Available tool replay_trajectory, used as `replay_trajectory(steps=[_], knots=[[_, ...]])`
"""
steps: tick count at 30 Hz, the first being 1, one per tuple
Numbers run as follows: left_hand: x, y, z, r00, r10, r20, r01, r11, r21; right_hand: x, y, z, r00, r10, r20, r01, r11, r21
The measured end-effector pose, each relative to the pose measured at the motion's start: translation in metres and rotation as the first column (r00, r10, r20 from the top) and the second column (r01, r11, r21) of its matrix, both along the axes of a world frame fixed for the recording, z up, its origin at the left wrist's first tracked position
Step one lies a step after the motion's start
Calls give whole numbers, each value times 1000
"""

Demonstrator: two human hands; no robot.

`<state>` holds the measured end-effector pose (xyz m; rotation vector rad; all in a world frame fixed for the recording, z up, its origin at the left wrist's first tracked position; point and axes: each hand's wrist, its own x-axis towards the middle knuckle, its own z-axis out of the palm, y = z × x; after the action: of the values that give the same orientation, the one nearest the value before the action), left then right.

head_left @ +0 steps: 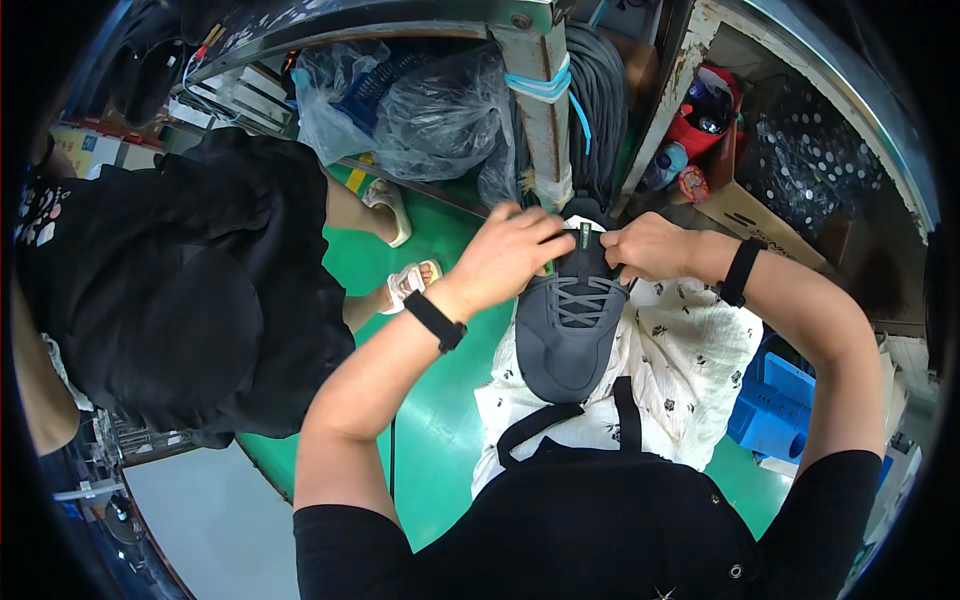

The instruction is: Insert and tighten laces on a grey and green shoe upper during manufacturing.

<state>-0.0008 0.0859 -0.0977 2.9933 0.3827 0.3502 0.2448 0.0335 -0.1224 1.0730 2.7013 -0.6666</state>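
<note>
A dark grey lace-up sneaker rests on my lap, toe toward me, over white cloth with a dark flower print. Grey laces cross its front in several rows. The tongue stands up between my hands, with a small green-and-white label near its top. My left hand has bent fingers closed on the left side of the shoe's opening. On the opposite side, my right hand pinches the upper edge by the top eyelets. Whether a lace end lies in either pinch is hidden.
Beyond the shoe stands a metal post tied with blue cord. Clear plastic bags lie on a low shelf beside coiled grey cable. At right are a cardboard box and blue bins. A person in black is close on my left.
</note>
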Motion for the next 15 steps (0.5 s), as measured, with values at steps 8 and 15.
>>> replay_trajectory(steps=[8,15], knots=[[-10,27,-19,992,-87,-88,44,911,-410,12,-8,-4,955,-260,-141,215,938,-273],[-5,36,-20,942,-202,-267,77,908,-413,-7,-20,21,963,-117,-242,142,986,91]])
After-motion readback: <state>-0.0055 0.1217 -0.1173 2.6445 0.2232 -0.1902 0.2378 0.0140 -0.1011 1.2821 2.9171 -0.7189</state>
